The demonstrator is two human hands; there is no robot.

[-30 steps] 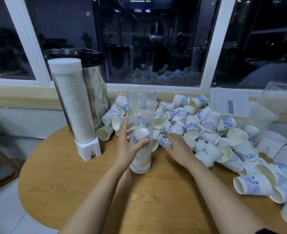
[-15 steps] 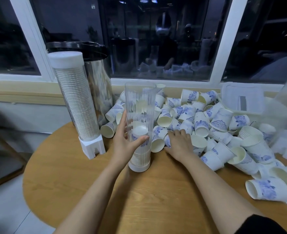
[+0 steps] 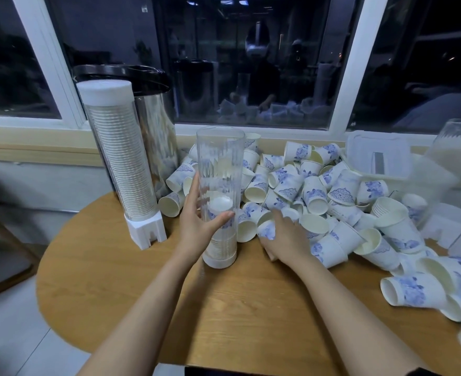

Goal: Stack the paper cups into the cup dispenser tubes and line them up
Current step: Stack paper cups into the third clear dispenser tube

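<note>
A clear dispenser tube (image 3: 220,164) stands upright on the round wooden table (image 3: 148,289), with a short stack of cups in its lower part. My left hand (image 3: 201,218) grips the tube at mid height, thumb across its front. To the right, my right hand (image 3: 285,240) holds a white paper cup with blue print (image 3: 267,229) lying on its side at the near edge of the pile of loose cups (image 3: 319,191). At the left stands a full tube (image 3: 120,164) with a white cap and white base.
A steel urn with a black lid (image 3: 153,109) stands behind the full tube. A clear plastic bin (image 3: 378,156) and another clear tube (image 3: 457,147) are at the back right, by the window sill. White tube bases (image 3: 446,221) lie at the right. More cups (image 3: 414,289) lie near the right edge.
My right hand has drawn back from the pile toward me with one cup in it. My left hand stays on the tube. The camera has shifted a little.
</note>
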